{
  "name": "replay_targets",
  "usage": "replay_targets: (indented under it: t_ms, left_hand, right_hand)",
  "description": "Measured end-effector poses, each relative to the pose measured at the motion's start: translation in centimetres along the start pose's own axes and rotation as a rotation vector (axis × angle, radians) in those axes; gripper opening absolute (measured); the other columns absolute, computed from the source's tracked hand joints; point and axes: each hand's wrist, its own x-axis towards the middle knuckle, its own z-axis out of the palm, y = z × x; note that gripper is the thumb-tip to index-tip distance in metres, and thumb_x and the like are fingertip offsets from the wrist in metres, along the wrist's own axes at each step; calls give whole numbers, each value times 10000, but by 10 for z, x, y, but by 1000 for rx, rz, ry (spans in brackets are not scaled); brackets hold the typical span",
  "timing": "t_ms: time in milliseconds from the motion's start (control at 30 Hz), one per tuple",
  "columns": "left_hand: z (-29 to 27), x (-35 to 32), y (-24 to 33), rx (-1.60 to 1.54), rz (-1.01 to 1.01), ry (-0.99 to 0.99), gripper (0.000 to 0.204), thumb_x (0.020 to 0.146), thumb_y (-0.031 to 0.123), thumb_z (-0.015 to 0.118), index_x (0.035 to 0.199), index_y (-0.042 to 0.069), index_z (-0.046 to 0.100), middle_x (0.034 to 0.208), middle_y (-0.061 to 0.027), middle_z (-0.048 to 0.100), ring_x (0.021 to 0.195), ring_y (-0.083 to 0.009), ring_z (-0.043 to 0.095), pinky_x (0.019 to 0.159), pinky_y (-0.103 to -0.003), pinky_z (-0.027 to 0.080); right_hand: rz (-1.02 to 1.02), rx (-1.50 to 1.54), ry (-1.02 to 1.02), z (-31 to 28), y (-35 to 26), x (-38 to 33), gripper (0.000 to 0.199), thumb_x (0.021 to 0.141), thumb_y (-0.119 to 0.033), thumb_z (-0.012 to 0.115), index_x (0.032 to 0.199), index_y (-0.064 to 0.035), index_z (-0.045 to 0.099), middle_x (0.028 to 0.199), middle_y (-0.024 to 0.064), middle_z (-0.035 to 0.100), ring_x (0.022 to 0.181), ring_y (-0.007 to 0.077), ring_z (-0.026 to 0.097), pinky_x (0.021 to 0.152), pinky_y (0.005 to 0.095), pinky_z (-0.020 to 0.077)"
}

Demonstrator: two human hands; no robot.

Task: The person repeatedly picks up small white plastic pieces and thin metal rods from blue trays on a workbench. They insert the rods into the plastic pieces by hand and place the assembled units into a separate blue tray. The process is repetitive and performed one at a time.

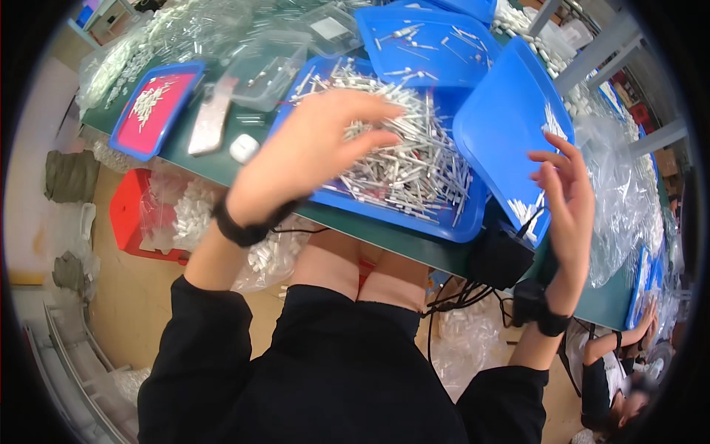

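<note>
My left hand [318, 144] hovers over a blue tray [451, 231] heaped with thin white-and-metal rods [414, 159]. Its thumb and fingers stand apart, slightly blurred, and nothing shows between them. To the right, my right hand [568, 196] is above the edge of a tilted blue tray [503, 122], its fingers spread and holding nothing I can see. Small white tubes [525, 211] lie in that tray's near corner, with more white pieces near my right fingertips. Behind the heap, another blue tray [436, 63] has several scattered rods on it.
A pink-lined tray [166, 111] with white tubes, a phone [212, 118], a white rounded case [244, 148] and clear plastic boxes [270, 74] are at left. A black box [501, 255] with cables sits at the table's edge. Another person [621, 370] works at far right.
</note>
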Motion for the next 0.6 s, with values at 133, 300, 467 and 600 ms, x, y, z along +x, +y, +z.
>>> replay_targets:
  t_ms: [133, 300, 467, 600]
  left_hand:
    - [-60, 13, -81, 275, -367, 11, 228, 840, 162, 603, 1019, 39, 670, 936, -120, 688, 858, -246, 660, 781, -345, 497]
    - [-69, 13, -206, 605, -717, -205, 234, 797, 118, 556, 970, 7, 668, 948, -232, 651, 908, -370, 635, 796, -407, 510]
    - [-35, 0, -232, 767, -784, -182, 218, 785, 51, 498, 908, -33, 657, 931, -279, 631, 926, -403, 620, 805, -458, 500]
    - [-41, -3, -239, 781, -734, -203, 232, 796, 56, 481, 917, -42, 654, 941, -280, 628, 921, -414, 615, 801, -463, 498]
  right_hand:
    - [100, -249, 43, -43, 83, 27, 268, 860, -202, 616, 1049, -11, 615, 894, 108, 666, 798, 160, 626, 692, 273, 466]
    - [163, -778, -13, -43, 137, 29, 223, 778, -254, 679, 878, -55, 680, 788, 95, 664, 737, 221, 643, 649, 327, 486]
    - [317, -1092, 10, -21, 132, 22, 249, 743, -322, 671, 842, -95, 679, 832, 117, 666, 815, 299, 641, 684, 420, 495]
    - [397, -929, 79, -19, 130, 18, 224, 725, -268, 684, 873, -101, 687, 873, 98, 680, 850, 285, 646, 733, 394, 498]
